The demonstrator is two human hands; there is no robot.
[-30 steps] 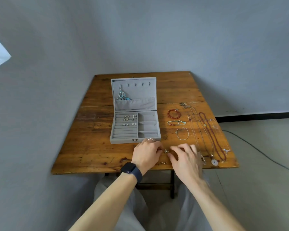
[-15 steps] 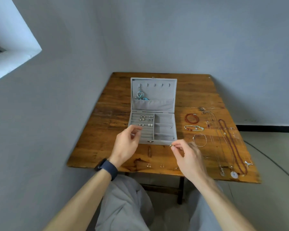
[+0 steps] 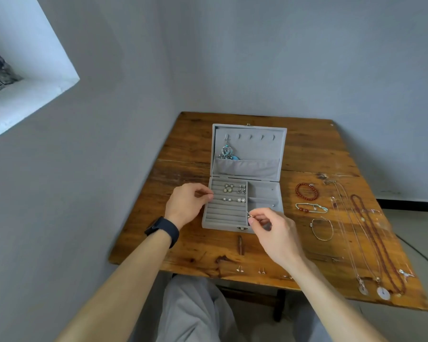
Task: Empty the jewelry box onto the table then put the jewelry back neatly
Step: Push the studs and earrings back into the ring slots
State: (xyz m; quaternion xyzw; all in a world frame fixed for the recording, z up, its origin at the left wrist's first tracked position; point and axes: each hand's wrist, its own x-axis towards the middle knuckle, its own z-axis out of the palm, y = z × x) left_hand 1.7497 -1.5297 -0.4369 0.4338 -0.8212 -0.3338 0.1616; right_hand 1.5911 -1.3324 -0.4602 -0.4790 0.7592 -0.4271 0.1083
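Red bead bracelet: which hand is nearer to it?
Right. The right hand, pinching a small metal piece, is over the jewelry box, front right corner, toward the red bead bracelet; the left hand is at its left edge.

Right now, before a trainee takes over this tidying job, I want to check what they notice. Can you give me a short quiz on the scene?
1. True or false: the lid of the box is shut.
2. Where is the red bracelet? A: in the box. B: on the table, right of the box. C: on a wrist.
3. Fill in: the right hand pinches a small ___ over the front of the box.

Key
1. False, it stands open.
2. B.
3. earring.
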